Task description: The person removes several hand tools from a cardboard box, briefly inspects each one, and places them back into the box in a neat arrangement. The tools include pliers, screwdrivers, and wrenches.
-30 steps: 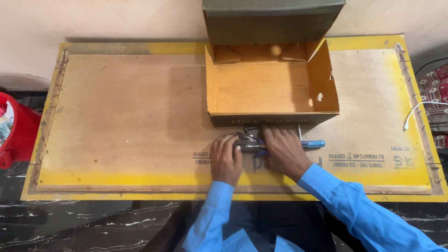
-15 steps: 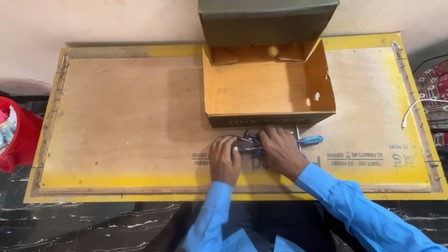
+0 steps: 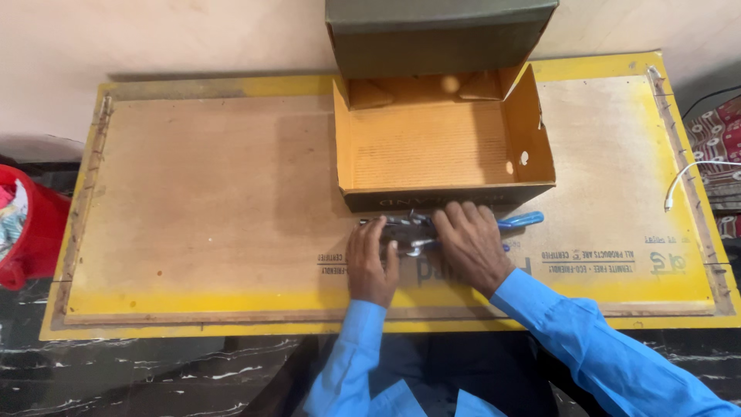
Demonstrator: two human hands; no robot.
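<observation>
Red bucket (image 3: 27,235) at left, white cable (image 3: 689,179) at right

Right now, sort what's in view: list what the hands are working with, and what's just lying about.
In hand:
left hand and right hand, both on the blue-handled pliers
open cardboard box, just beyond the pliers
wooden board beneath

Lying about:
red bucket, left
white cable, right
</observation>
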